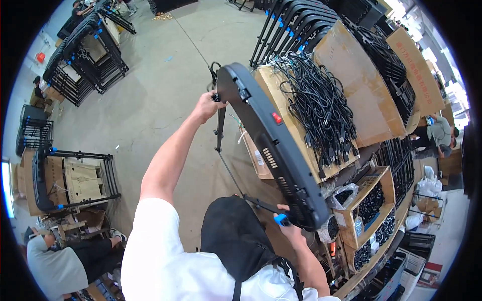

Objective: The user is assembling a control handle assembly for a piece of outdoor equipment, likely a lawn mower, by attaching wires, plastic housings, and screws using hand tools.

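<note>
A long black machine frame [271, 145] is held tilted in front of me, with a plastic housing along one side. A red rocker switch [276, 118] and rows of vent slots sit on the housing, and thin black tubes run from both its ends. My left hand [206, 106] is closed around the frame's far end, where a tube joins the housing. At the near end my right hand [291, 231] grips the frame beside a blue end piece [282, 219]; part of its fingers is hidden behind the frame.
To the right, a bundle of black power cables [321, 105] lies on a cardboard-topped bench. Wooden bins [371, 205] of small black parts stand nearer. Similar frames [296, 25] are stacked at the far right, others [88, 55] at the left. People sit at the lower left and right.
</note>
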The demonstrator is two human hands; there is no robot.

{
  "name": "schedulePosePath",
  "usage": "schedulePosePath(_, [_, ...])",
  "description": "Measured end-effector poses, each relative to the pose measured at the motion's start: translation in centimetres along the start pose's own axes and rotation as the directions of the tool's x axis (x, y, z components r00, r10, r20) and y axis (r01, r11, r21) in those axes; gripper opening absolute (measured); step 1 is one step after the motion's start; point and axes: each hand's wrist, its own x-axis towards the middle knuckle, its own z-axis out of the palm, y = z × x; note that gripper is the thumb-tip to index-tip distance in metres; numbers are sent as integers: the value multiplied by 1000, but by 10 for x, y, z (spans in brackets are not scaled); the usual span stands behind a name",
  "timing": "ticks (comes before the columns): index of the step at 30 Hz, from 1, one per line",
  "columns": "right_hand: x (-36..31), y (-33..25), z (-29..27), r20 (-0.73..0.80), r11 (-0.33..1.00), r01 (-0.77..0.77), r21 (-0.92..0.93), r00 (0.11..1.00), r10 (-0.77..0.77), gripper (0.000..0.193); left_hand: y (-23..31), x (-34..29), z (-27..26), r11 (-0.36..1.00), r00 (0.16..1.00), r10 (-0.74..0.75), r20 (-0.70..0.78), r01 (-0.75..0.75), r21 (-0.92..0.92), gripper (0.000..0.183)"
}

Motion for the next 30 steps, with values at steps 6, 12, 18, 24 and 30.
schedulePosePath(6, [-24,136,106,198,802,-565,191,823,533,41,-51,71,59,991,995,-89,38,85,108,36])
schedulePosePath(12, [31,82,115,89,956,-292,29,953,289,42,-74,97,34,963,991,-130,-38,135,235,37])
schedulePosePath(18, [59,80,114,2,930,-287,231,956,294,38,-64,136,58,932,991,-101,-88,126,341,47])
schedulePosePath(24, [46,83,84,356,787,-591,-176,707,611,44,-129,78,89,951,921,-6,-389,125,282,74])
schedulePosePath(30, [-74,128,45,301,609,-791,-66,566,768,47,-292,-113,146,669,783,-609,124,423,611,51])
